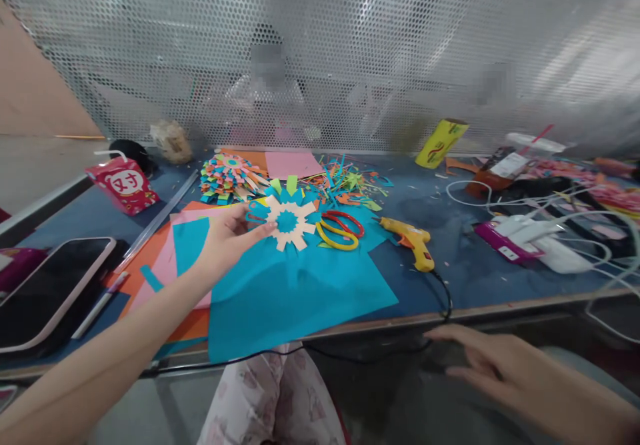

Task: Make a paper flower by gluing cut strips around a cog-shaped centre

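Paper flower cutout (pixel 304 216), peach with notched petals over blue and green, is pinched between the left hand's (pixel 225 235) thumb and fingers, above a blue paper sheet (pixel 300 305); the fingers' far tips are hidden behind it. Just right, red and yellow loops (pixel 340 246) resemble scissor handles, partly covered. Farther right lies a yellow glue gun (pixel 410 237). Beyond the counter's front edge, the right hand's (pixel 493 365) fingers are loosely parted near the black cord (pixel 443 292); whether they touch is unclear. A red drink pouch (pixel 125 184) shows Chinese characters, apparently "又寸"; dark lettering on a yellow canister (pixel 443 143) is too blurred to read. The left edge cuts off a dark-screened smartphone (pixel 53 292). The blue counter (pixel 425 192) meets a perforated metal partition (pixel 350 52), through which a person (pixel 267 95) shows dimly.
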The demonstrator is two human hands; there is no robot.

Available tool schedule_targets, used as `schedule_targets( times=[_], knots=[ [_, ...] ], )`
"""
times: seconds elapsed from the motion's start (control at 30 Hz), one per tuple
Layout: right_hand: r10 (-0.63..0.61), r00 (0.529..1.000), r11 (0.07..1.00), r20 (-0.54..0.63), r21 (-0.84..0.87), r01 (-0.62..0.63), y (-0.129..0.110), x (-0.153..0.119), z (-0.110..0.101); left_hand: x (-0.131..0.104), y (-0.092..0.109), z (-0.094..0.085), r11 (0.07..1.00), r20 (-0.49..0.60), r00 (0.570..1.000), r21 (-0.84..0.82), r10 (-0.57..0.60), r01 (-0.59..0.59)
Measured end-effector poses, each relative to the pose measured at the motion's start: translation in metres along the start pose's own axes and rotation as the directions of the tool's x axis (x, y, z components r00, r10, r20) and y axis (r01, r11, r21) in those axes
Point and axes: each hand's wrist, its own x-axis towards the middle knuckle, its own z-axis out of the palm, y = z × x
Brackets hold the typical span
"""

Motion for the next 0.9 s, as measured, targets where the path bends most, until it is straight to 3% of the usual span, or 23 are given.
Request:
schedule_targets(
  times=[0.03, 0.2, 0.33, 0.43, 0.5, 0.67, 0.77, 0.9],
  knots=[
    [-0.033, 0.999, 0.999, 0.024, 0.000, 0.033, -0.008, 0.006, -0.004, 0.000, 0.000, 0.000, 1.000, 0.010, 1.000, 0.009, -0.019, 0.019],
    [-0.286, 0.954, 0.958, -0.089, -0.044, 0.283, -0.053, 0.039, -0.016, 0.000, -0.002, 0.001, 0.991, 0.055, 0.990, 0.039, -0.128, 0.126],
    [-0.167, 0.981, 0.952, -0.098, 0.241, 0.186, -0.085, 0.077, -0.005, 0.001, -0.007, 0.001, 0.991, 0.093, 0.988, 0.049, -0.126, 0.122],
    [-0.115, 0.977, 0.837, -0.177, 0.512, 0.191, -0.102, 0.114, 0.009, -0.001, -0.012, 0.001, 0.994, 0.102, 0.990, 0.040, -0.101, 0.098],
    [-0.076, 0.973, 0.776, -0.219, 0.600, 0.196, -0.111, 0.137, 0.017, -0.002, -0.013, 0.002, 0.995, 0.103, 0.991, 0.056, -0.091, 0.086],
    [-0.015, 0.959, 0.724, -0.283, 0.658, 0.206, -0.123, 0.172, 0.031, -0.005, -0.010, 0.004, 0.994, 0.093, 0.992, 0.069, -0.090, 0.084],
    [-0.057, 0.945, 0.704, -0.322, 0.658, 0.266, -0.125, 0.177, 0.035, -0.006, -0.009, 0.005, 0.991, 0.080, 0.988, 0.022, -0.131, 0.130],
    [-0.065, 0.935, 0.704, -0.350, 0.648, 0.292, -0.123, 0.173, 0.037, -0.006, -0.012, 0.004, 0.979, 0.150, 0.968, 0.038, -0.202, 0.199]
  ],
)
